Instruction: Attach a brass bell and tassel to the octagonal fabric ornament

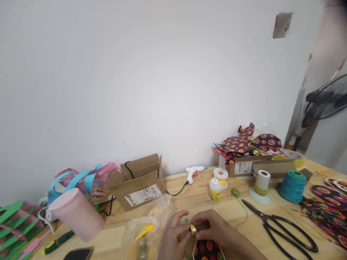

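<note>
At the bottom middle of the head view, a small gold bell (193, 230) sits between my two hands. My left hand (176, 236) has its fingers closed on the bell's left side, the index finger raised above it. My right hand (214, 227) pinches the bell from the right. Just below my right hand lies a black patterned piece (208, 250) with red round motifs and a pale edge, cut off by the frame. A clear plastic bag (135, 234) with yellow cord (145, 231) lies left of my left hand.
Black scissors (273, 224) lie at the right, near a teal thread cone (292, 187). Behind stand a glue bottle (215, 190), a glue gun (193, 174) and cardboard boxes (143, 184). A pink canister (77, 215) and a phone (79, 254) are at the left.
</note>
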`<action>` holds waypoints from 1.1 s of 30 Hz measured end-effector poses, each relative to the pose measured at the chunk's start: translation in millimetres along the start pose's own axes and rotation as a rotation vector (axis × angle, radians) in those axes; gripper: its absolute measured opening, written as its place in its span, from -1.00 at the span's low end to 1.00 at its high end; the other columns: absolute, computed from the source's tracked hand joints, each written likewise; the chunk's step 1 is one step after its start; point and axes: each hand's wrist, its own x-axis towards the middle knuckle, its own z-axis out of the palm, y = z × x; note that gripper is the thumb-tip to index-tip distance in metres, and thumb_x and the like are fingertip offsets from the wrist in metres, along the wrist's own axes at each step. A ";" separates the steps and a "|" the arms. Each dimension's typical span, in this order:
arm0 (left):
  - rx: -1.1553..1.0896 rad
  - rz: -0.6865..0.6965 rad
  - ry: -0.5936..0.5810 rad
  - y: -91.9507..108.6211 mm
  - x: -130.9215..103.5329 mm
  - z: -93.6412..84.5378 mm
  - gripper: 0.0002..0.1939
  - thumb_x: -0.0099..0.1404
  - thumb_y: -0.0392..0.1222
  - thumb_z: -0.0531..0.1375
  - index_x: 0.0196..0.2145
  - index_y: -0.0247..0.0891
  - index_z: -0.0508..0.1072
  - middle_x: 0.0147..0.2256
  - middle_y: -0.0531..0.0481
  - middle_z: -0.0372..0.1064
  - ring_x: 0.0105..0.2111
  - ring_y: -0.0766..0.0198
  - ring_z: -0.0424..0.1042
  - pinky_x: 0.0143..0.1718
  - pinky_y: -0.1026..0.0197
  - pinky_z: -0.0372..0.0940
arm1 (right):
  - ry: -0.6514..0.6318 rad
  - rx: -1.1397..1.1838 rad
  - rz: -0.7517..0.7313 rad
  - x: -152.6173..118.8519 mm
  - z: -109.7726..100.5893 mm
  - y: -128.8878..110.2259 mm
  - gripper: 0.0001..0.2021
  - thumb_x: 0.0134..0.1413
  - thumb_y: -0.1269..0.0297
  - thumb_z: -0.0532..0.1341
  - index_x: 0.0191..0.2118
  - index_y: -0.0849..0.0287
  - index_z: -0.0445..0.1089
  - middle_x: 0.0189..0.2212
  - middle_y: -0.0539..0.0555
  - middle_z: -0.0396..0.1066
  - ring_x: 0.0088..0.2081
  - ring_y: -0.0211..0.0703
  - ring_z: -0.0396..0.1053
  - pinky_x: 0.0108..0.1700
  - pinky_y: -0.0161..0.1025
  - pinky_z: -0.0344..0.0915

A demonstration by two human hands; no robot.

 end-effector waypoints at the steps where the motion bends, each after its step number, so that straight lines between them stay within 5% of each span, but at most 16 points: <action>1: -0.010 -0.022 -0.017 0.7 0.2 0.1 -0.75 0.05 -0.40 0.09 -0.45 -0.12 0.51 -0.08 -0.06 0.27 -0.06 0.11 0.22 -0.04 0.07 0.14 | 0.000 -0.026 0.006 -0.1 0.3 0.2 -0.80 -0.28 0.42 0.24 -0.37 0.19 0.43 -0.54 -0.05 0.36 -0.47 -0.28 0.25 -0.41 -0.37 0.15; 9: -0.010 -0.092 -0.013 0.1 1.2 5.4 -0.71 0.00 -0.44 0.07 -0.53 -0.12 0.52 -0.17 -0.03 0.32 -0.12 0.15 0.26 -0.08 0.11 0.16 | 0.036 -0.155 0.016 0.0 1.2 3.3 -0.77 -0.34 0.42 0.28 -0.38 0.18 0.45 -0.58 -0.07 0.32 -0.51 -0.30 0.19 -0.48 -0.40 0.10; 24: -0.184 0.000 0.113 -6.1 1.1 3.5 -0.91 0.04 -0.23 0.17 -0.46 -0.22 0.47 -0.30 -0.09 0.38 -0.24 0.16 0.35 -0.18 0.18 0.23 | -0.075 0.034 0.023 -1.7 -10.3 -2.4 -0.80 -0.32 0.39 0.28 -0.40 0.20 0.46 -0.64 -0.10 0.28 -0.59 -0.40 0.11 -0.54 -0.44 0.02; 28: -0.264 -0.055 0.028 -6.0 2.2 7.0 -0.89 0.04 -0.26 0.16 -0.43 -0.26 0.47 -0.36 -0.08 0.38 -0.34 0.20 0.37 -0.38 0.28 0.30 | -0.058 0.050 0.029 -1.4 -10.9 -0.1 -0.81 -0.35 0.40 0.29 -0.43 0.21 0.46 -0.65 -0.11 0.27 -0.60 -0.41 0.10 -0.56 -0.45 0.01; 33: -0.246 -0.076 0.014 -10.1 0.4 9.7 -0.87 0.05 -0.31 0.13 -0.47 -0.24 0.49 -0.41 -0.06 0.40 -0.37 0.23 0.38 -0.37 0.30 0.29 | -0.029 0.011 0.047 -1.2 -10.4 2.3 -0.77 -0.38 0.41 0.30 -0.41 0.21 0.45 -0.61 -0.08 0.31 -0.57 -0.38 0.14 -0.53 -0.44 0.06</action>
